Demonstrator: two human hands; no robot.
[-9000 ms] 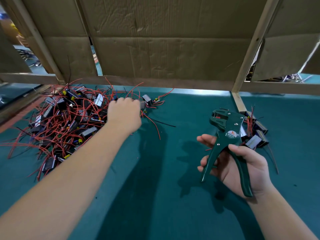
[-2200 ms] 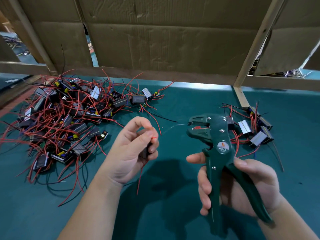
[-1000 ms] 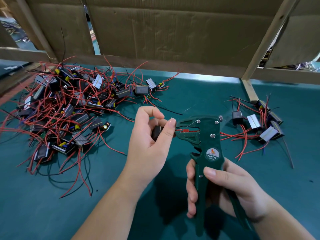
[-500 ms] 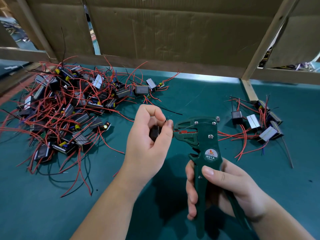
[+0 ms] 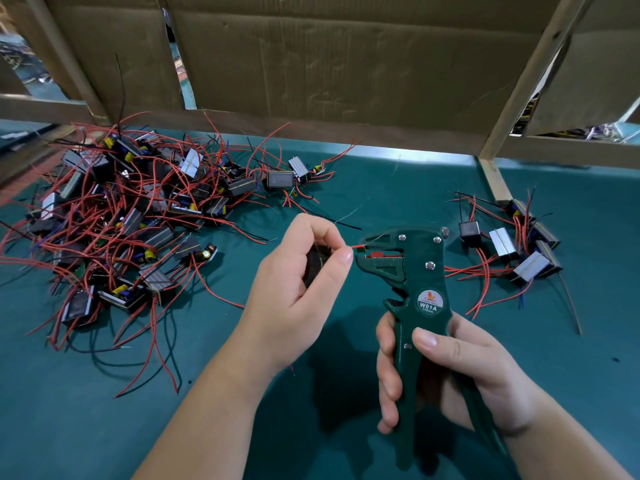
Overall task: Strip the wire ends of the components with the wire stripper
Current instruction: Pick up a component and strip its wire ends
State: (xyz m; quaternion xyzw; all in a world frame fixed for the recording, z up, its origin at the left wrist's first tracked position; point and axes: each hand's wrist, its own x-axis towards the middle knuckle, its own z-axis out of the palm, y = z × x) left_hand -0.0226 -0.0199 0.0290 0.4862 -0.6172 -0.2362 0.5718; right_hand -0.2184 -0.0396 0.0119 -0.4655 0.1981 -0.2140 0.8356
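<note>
My left hand (image 5: 298,285) grips a dark component (image 5: 316,263), pinching its red wire (image 5: 356,247), whose end meets the wire stripper (image 5: 420,271) mouth. My right hand (image 5: 464,368) clasps the handles, above the tabletop (image 5: 363,181).

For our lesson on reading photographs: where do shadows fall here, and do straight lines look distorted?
Head view: soft shadows lie on the green table under the left hand, right hand and wire stripper; the wooden post leans outward, wide-angle distortion; no strong glare.

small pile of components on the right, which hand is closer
Right. The right hand, gripping the wire stripper, is below-left of the small pile; the left hand is farther left, beyond the stripper.
</note>
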